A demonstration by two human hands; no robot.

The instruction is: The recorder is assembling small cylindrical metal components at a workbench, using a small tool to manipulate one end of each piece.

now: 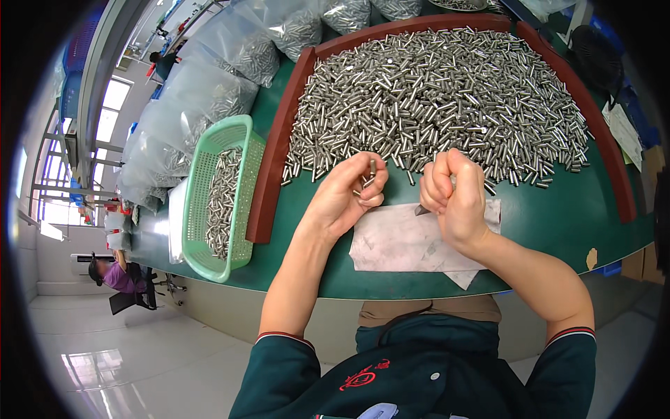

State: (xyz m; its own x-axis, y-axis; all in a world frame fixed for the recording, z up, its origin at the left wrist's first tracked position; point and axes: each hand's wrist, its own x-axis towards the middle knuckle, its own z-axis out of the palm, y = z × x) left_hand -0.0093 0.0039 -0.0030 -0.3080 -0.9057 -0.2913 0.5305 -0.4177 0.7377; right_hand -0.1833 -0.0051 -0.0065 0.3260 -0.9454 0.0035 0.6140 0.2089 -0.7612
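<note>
A wide heap of small shiny metal pins (433, 98) covers the far part of the green table (391, 283). My left hand (342, 195), at the heap's near edge, has its fingers curled around a few of these pins, one upright by the fingertips. To its right, my right hand (457, 199) is closed in a fist above a stained whitish cloth (394, 244). A small dark tip pokes out below that fist; the rest of what it holds is hidden by the fingers.
Dark red wooden rails (273, 174) border the heap. A green plastic basket (192, 216) of pins stands on the left, beside several clear bags (188, 91) of pins. A black fan (597, 59) is at the far right. Another person (124, 276) sits away at the left.
</note>
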